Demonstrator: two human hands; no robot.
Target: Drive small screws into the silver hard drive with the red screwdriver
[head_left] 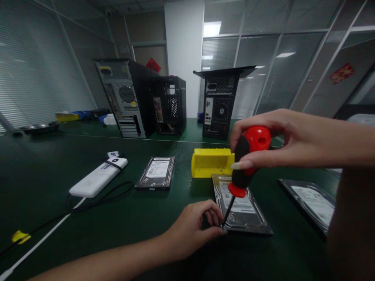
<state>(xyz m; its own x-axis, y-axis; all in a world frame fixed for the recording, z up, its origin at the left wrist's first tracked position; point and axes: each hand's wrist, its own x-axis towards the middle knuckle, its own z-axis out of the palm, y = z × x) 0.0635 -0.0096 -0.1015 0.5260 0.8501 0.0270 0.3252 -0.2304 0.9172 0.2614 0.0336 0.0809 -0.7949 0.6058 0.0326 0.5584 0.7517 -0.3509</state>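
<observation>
A red and black screwdriver (244, 160) stands tilted in my right hand (269, 140), whose fingers and thumb are wrapped round its handle. Its shaft runs down to the near left corner of a hard drive (243, 216), which lies label up on the dark green table. At that same corner is my left hand (199, 224), thumb and fingers closed together beside the screwdriver's tip. What they pinch, if anything, is too small to make out. Just behind the drive, a yellow plastic bin (212, 162) lies with its open side facing me.
A second hard drive (156, 171) lies left of the bin, and a third drive (313, 203) is at the right. Further left is a white power strip (98, 179) with cables. Computer cases (131, 97) stand at the back, another case (219, 103) right of them.
</observation>
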